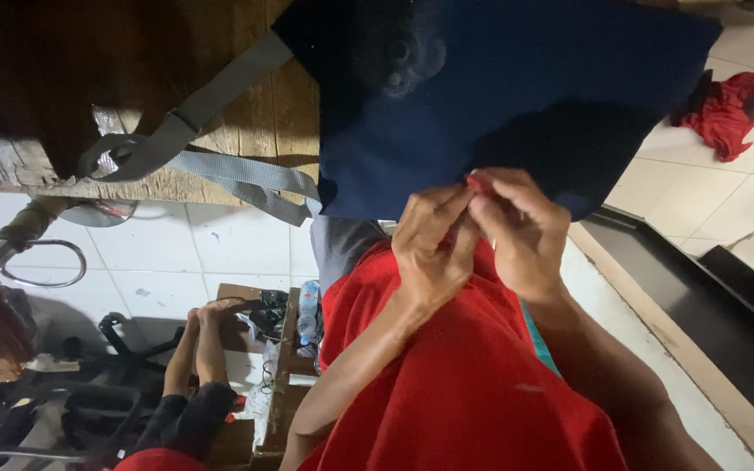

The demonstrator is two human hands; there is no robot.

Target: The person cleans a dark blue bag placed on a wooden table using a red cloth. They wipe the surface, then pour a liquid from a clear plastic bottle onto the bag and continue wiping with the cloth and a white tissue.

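Note:
My left hand (432, 247) and my right hand (521, 228) are pressed together in front of my chest, fingertips pinching a small red piece of cloth or thread (476, 182). Just beyond them a navy blue fabric bag (517, 96) hangs over the edge of a wooden table (255, 113). Its grey webbing straps (220, 170) trail across the wood to the left. My red shirt (464, 384) fills the lower middle of the view.
A crumpled red cloth (726, 112) lies on the white tiled floor at the upper right. Another person's legs and feet (198, 349) rest by a low wooden stool with a plastic bottle (307, 310). A dark bench edge (709, 305) runs along the right.

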